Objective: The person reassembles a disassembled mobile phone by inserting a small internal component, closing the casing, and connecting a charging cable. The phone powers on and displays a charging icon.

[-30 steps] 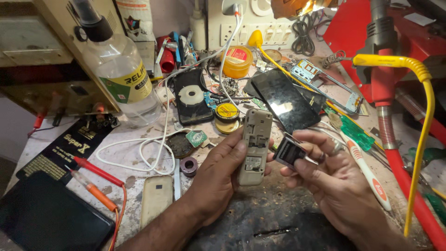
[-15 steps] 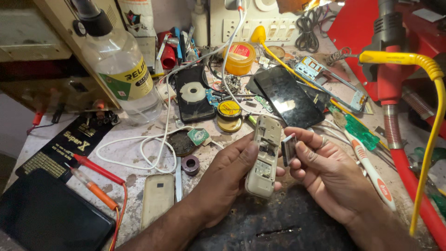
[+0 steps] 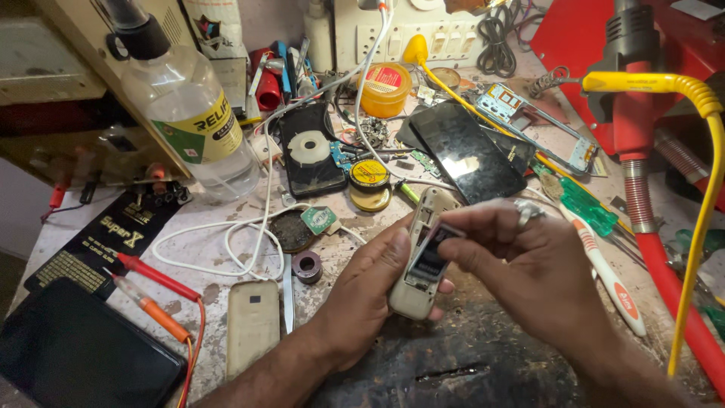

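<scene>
Now, far left lay a dark tablet (image 3: 83, 355) at the bench's (image 3: 226, 227) near corner, then red probes (image 3: 151, 273). Mid-bench, the left hand (image 3: 362, 295) gripped the beige phone (image 3: 420, 257), fingers clamped round its body. The right hand (image 3: 529, 264) pinched a black battery (image 3: 432, 249) over the open back; best seated level, contacts first, gently.

Place: we see a phone repair workshop.
Bench: our worktop (image 3: 226, 249) is stained and crowded.
Signs: opened phones (image 3: 310, 155), a bare circuit frame (image 3: 529, 121), test probes (image 3: 151, 273), solder paste tins (image 3: 369, 175).
</scene>
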Demonstrator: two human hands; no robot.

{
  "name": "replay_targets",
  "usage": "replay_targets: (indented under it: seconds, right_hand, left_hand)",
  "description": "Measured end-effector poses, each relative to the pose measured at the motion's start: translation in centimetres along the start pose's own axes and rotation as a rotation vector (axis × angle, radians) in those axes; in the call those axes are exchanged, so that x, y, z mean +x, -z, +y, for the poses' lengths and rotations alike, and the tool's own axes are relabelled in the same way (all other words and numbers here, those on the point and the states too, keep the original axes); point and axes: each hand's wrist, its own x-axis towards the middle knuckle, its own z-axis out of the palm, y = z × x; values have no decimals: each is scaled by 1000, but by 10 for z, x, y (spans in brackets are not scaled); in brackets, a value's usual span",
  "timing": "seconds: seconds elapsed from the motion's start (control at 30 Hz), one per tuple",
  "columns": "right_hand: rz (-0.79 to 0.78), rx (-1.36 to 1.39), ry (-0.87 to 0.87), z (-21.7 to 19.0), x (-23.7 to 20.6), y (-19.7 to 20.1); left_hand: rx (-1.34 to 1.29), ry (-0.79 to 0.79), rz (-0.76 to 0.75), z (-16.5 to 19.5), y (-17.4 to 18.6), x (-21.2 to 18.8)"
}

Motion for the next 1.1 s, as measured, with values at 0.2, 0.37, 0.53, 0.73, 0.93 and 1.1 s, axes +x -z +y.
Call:
replay_targets:
  seconds: [0.2,0.37,0.53,0.73,0.93,1.1]
  right_hand:
    - [70,-387,310,-3,-12,-10]
    - [163,-617,516,-10,-20,-30]
    - [82,-581,635,-6,-32,-33]
    - [310,-380,-110,-1,-19,30]
    - [356,-697,-168,-2,-17,53]
    - [333,-901,-314,-4,-8,52]
  left_hand:
    - [14,15,57,-5,1,-2]
    - [23,-66,96,-4,-2,0]
    - [30,-160,104,7,-6,2]
    - [227,-242,284,18,-7,-2]
    - [192,-250,446,34,-16,-2]
    - [166,-554,522,63,-4,-10]
